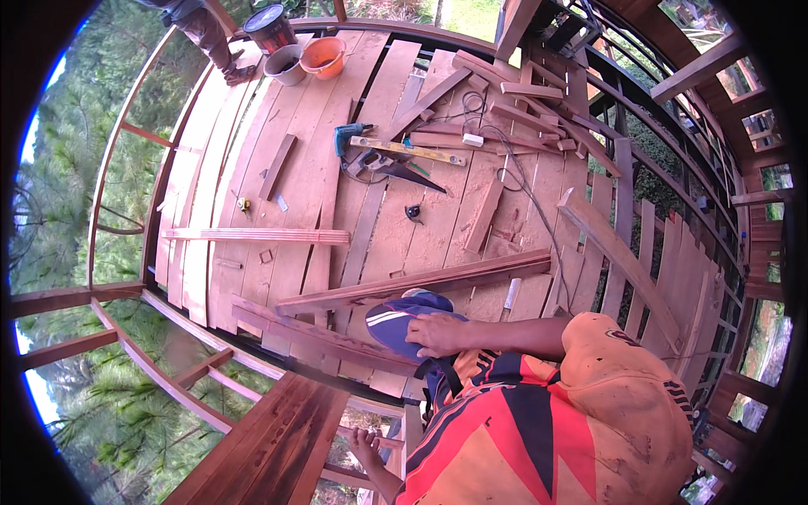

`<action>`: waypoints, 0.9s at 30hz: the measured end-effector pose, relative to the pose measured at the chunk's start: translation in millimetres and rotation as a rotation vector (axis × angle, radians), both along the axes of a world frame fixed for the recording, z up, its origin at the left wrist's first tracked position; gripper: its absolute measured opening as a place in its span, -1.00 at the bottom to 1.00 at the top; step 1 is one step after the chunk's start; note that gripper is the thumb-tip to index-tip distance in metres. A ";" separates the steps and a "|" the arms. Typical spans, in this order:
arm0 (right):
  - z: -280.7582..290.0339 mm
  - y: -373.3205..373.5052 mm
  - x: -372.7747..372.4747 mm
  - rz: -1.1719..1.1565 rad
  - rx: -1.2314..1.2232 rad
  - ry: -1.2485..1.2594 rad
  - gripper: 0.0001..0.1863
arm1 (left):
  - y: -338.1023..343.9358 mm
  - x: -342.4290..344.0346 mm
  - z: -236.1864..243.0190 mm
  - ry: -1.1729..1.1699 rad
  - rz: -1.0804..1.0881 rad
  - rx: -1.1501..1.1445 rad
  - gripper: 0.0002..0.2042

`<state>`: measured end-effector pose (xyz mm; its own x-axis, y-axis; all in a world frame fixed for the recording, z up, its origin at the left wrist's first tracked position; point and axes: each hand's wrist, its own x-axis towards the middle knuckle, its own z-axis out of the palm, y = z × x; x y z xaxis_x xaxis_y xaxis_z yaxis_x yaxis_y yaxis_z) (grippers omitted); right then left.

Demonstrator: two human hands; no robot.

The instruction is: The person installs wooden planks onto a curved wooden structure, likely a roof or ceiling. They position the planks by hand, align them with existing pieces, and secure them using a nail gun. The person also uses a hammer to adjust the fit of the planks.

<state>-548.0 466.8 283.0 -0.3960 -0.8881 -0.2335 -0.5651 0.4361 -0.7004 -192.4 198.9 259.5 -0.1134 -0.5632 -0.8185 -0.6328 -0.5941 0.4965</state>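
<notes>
My right arm reaches across in front of me, and my right hand (438, 334) rests on blue cloth with white stripes (389, 324), which looks like the knee of my trousers. Its fingers lie bent over the cloth, with no tool visible in them. Low in the picture, my left hand (366, 446) is beside a dark reddish-brown plank (269, 429), its fingers apart and holding nothing I can see. Whether it touches the plank's edge I cannot tell. Just beyond my knee, long timber strips (412, 284) lie slantwise on the board floor (379, 219).
A blue power drill (347, 137), a yellow spirit level (408, 151), a handsaw (408, 173) and a tape measure (243, 204) lie ahead. Offcuts (530, 118) and a cable (530, 189) are at right. Buckets (323, 59) stand near another person's leg (202, 38). Open framing (160, 370) edges the left.
</notes>
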 end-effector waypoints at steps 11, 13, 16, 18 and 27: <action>-22.0 50.0 -131.2 -0.097 0.366 -0.121 -0.55 | 16.9 -179.8 -85.7 0.137 -0.455 0.281 -0.59; -35.2 57.8 -164.8 -0.083 0.359 -0.069 -0.55 | -24.9 -213.0 -116.4 0.206 -0.372 0.220 -0.62; -23.9 69.7 -219.9 -0.232 0.447 -0.218 -0.55 | -90.4 -293.3 -97.9 0.091 -0.311 0.195 -0.65; -15.7 76.1 -262.2 -0.308 0.395 -0.211 -0.53 | -95.2 -373.8 -37.0 0.089 -0.344 -0.024 -0.70; -23.6 96.9 -306.0 -0.803 0.254 -0.204 -0.53 | -109.5 -539.9 20.2 0.223 -0.610 -0.054 -0.52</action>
<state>-854.0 563.7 259.4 -0.8096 -0.2686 -0.5220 0.1074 0.8064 -0.5816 -732.3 89.4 279.7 -0.5899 -0.3832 -0.7108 -0.7270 -0.1312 0.6740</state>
